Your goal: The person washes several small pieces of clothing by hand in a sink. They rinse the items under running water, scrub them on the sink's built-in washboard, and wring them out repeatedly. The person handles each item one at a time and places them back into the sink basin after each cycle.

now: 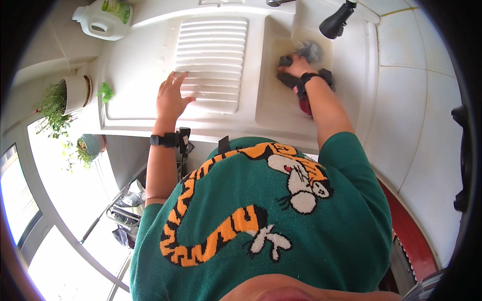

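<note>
My right hand [299,67] is down in the basin of a white laundry sink [276,116], with its fingers closed around part of a dark wet cloth [288,79]. A grey cloth [309,50] lies in the cloudy water just beyond the fingers. Some red fabric [305,107] shows beneath my right wrist, partly hidden by the forearm. My left hand [172,96] holds nothing. Its fingers are spread at the left edge of the moulded ribbed washboard [212,64], and whether they touch the surface is hard to tell.
A black spray head [337,22] hangs over the basin's far right corner. A white plastic jug [103,19] stands at the far left of the counter. A green plastic scrap [106,92] lies near the left rim, beside a potted plant [77,94]. Tiled wall [403,90] bounds the right.
</note>
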`<state>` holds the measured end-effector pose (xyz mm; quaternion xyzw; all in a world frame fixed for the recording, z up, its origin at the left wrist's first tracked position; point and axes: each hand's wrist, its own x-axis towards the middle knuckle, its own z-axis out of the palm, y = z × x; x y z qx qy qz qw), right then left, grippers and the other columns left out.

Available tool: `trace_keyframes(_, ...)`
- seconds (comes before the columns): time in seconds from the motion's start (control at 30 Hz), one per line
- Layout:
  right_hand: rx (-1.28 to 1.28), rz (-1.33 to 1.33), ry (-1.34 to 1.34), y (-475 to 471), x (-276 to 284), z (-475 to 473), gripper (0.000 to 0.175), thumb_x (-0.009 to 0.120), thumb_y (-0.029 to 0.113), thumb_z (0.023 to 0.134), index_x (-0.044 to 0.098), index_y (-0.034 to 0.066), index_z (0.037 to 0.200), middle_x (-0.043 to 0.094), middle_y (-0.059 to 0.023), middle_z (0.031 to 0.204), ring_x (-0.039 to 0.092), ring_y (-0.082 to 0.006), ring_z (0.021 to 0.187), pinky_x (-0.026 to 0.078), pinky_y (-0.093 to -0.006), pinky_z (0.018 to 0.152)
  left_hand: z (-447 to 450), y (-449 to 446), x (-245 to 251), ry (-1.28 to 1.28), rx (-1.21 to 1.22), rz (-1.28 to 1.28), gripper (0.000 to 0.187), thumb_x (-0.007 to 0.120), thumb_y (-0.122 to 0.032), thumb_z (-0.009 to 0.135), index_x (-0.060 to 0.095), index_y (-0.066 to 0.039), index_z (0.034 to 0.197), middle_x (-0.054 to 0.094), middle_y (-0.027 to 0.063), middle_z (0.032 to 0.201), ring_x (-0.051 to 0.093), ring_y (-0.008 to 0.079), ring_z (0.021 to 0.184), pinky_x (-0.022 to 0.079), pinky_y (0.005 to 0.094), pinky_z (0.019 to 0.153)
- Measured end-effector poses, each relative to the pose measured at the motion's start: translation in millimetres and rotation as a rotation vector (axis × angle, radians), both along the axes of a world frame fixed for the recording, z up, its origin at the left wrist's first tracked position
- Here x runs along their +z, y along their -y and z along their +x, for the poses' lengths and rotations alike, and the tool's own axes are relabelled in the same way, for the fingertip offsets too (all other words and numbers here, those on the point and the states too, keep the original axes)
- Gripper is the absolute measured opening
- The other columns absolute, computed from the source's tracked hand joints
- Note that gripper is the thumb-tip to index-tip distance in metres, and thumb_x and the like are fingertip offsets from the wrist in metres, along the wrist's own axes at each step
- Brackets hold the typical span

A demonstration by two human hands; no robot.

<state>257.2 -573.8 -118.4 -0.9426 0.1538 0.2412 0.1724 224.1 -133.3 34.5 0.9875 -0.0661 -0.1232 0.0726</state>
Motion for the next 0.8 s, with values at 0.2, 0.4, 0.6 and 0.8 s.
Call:
trace_keyframes(0.2,0.409,0.108,-0.175,-60.8,-28.2,-30.3,0.067,0.078,0.024,0.089,0.056,0.0082,0.151,0.052,-0.0264,0.152,0.061,-0.0439,0.131,0.055,-0.0522,0.103,-3.7,-0.5,2.5,-0.005,0.019,-0.028,0.087,0.096,-0.023,0.073,0.06,-0.029,0.152,0.048,0.0113,0.165,0.047,0.0347,0.149,0.047,0.0438,0.12)
trace_keyframes(0.4,-0.285,0.831,-0.259,-19.1,26.6,-37.8,0.063,0.078,0.026,0.089,0.057,0.0033,0.144,0.07,-0.0147,0.128,0.069,-0.0278,0.116,0.059,-0.0432,0.085,-2.9,-3.7,0.5,0.04,-0.012,-0.041,0.084,0.095,-0.023,0.074,0.061,-0.028,0.151,0.049,0.0137,0.164,0.049,0.0357,0.147,0.049,0.0444,0.118)
trace_keyframes(0.6,-0.718,1.209,0.047,9.4,88.5,-53.6,0.065,0.077,0.058,0.095,0.063,0.0143,0.14,0.07,-0.0042,0.131,0.068,-0.0201,0.12,0.052,-0.0391,0.102,1.8,1.6,-2.2,0.101,-0.082,-0.089,0.075,0.09,-0.024,0.081,0.061,-0.024,0.15,0.053,0.0153,0.159,0.052,0.0374,0.144,0.05,0.045,0.116)
trace_keyframes(0.8,-0.951,1.372,0.366,-20.5,135.3,-69.4,0.056,0.071,0.057,0.101,0.062,0.0165,0.139,0.068,-0.0022,0.134,0.063,-0.02,0.127,0.049,-0.043,0.108,12.9,69.0,11.1,0.045,-0.285,-0.651,0.066,0.079,-0.041,0.094,0.057,-0.017,0.152,0.058,0.0191,0.153,0.061,0.0413,0.133,0.052,0.0483,0.111)
